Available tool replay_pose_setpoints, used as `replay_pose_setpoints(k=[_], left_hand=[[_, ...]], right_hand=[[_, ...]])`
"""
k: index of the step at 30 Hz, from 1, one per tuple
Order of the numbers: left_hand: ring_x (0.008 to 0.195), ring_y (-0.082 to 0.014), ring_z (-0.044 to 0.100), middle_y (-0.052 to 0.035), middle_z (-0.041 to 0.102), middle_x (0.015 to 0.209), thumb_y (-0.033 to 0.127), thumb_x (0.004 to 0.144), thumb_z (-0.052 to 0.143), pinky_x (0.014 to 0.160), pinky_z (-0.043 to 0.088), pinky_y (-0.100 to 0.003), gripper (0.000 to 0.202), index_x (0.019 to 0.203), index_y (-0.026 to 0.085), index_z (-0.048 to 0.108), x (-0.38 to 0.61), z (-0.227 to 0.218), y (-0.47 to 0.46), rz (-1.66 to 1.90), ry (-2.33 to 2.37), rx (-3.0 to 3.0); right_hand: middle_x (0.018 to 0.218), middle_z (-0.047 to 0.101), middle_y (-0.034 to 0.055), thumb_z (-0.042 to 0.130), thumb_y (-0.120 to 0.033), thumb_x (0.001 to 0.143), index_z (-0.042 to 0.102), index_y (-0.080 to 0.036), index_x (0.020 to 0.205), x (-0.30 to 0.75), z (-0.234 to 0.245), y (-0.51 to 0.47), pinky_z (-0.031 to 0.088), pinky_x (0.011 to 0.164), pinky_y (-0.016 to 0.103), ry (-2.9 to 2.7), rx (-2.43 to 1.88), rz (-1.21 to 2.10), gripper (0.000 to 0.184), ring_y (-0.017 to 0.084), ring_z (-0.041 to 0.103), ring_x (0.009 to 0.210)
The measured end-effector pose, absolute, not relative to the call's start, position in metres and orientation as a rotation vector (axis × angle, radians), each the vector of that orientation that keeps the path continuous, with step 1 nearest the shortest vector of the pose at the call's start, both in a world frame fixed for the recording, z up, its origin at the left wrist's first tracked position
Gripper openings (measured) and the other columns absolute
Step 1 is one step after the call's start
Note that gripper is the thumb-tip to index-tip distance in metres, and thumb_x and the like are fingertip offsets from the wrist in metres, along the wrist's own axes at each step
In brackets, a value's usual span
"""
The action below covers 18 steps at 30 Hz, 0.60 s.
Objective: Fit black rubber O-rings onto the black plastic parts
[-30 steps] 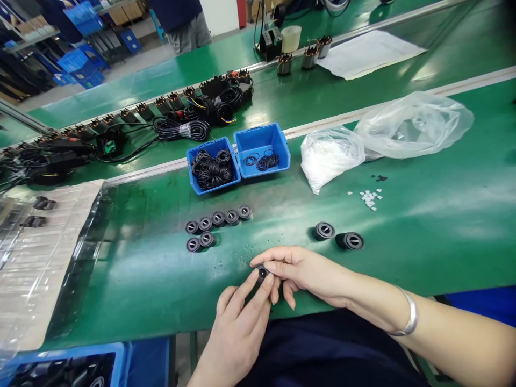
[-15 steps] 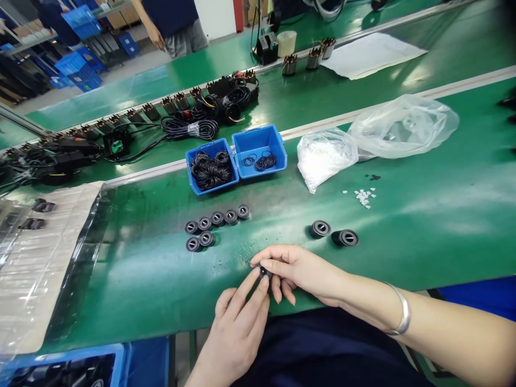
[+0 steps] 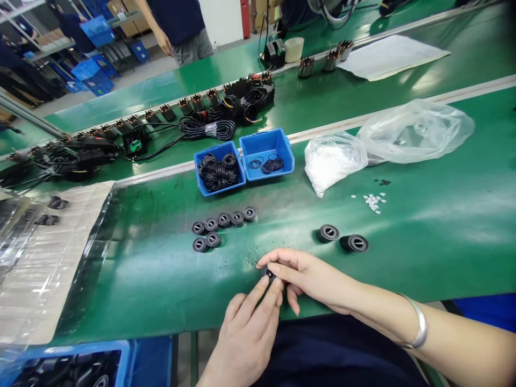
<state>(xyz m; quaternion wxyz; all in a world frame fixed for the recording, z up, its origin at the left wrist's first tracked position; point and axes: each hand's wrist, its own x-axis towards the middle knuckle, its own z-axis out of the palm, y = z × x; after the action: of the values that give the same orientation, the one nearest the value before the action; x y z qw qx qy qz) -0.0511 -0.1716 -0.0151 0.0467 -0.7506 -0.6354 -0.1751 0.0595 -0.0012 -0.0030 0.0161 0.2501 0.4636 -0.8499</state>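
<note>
As hands point(image 3: 245, 336) point(image 3: 308, 274) pinch one grommet point(image 3: 268, 273), nine point(image 3: 223, 219) nearby

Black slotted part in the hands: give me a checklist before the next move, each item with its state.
1. Left hand and right hand both on the black slotted part: ok, fingertips of both pinch it.
2. Condition of the part: cannot tell, the fingers hide most of it.
3. Black O-rings in the blue bin: ok, both compartments hold some.
4. Seven similar round parts on the green belt: ok, lying apart from the hands.
5. Black specks on the belt beside the hands: not ok, loose debris.
</note>
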Motion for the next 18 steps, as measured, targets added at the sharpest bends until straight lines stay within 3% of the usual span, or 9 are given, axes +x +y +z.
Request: replay_pose_setpoints(k=[3,7,10,14,18], left_hand=[[0.135,-0.0212,0.044,-0.0048,0.055,0.142,0.010,0.096,0.040,0.097,0.033,-0.033,0.035,0.121,0.015,0.064,-0.054,-0.014,-0.171,-0.547,-1.923,-2.271],[0.135,-0.0243,0.046,-0.0102,0.058,0.139,0.009,0.095,0.042,0.098,0.036,-0.036,0.031,0.114,0.014,0.066,-0.071,-0.014,-0.163,-0.505,-1.987,-2.133],[0.137,-0.0271,0.044,-0.0141,0.053,0.143,0.006,0.094,0.038,0.098,0.038,-0.041,0.033,0.109,0.013,0.065,-0.092,-0.012,-0.154,-0.413,-2.030,-2.063],[0.138,-0.0304,0.041,-0.0174,0.049,0.146,0.000,0.090,0.037,0.100,0.040,-0.046,0.033,0.106,0.011,0.064,-0.111,-0.009,-0.145,-0.323,-2.075,-1.991],[0.140,-0.0338,0.038,-0.0192,0.048,0.146,-0.003,0.087,0.038,0.102,0.041,-0.052,0.033,0.102,0.011,0.064,-0.110,-0.002,-0.144,-0.320,-2.120,-1.971]], right_hand=[[0.066,0.059,-0.0001,0.060,-0.045,0.090,0.055,-0.015,0.111,0.060,-0.003,-0.002,0.047,0.039,0.016,1.469,0.815,-2.647,0.038,0.014,0.063,0.062],[0.073,0.064,0.0018,0.053,-0.044,0.095,0.044,-0.019,0.132,0.065,-0.008,-0.007,0.051,0.046,0.020,1.563,0.892,-2.710,0.045,0.014,0.063,0.062],[0.093,0.067,0.0069,0.052,-0.040,0.097,0.041,-0.022,0.134,0.071,-0.013,-0.011,0.053,0.049,0.024,1.753,0.846,-2.699,0.042,0.009,0.059,0.054],[0.135,0.049,0.0142,0.048,-0.038,0.098,0.052,-0.024,0.121,0.083,-0.013,-0.018,0.055,0.049,0.027,2.072,0.819,-2.551,0.027,0.013,0.065,0.069],[0.145,0.039,0.0127,0.042,-0.030,0.100,0.052,-0.028,0.124,0.104,-0.007,-0.016,0.058,0.064,0.032,2.619,0.838,-2.136,0.026,0.016,0.065,0.082]])
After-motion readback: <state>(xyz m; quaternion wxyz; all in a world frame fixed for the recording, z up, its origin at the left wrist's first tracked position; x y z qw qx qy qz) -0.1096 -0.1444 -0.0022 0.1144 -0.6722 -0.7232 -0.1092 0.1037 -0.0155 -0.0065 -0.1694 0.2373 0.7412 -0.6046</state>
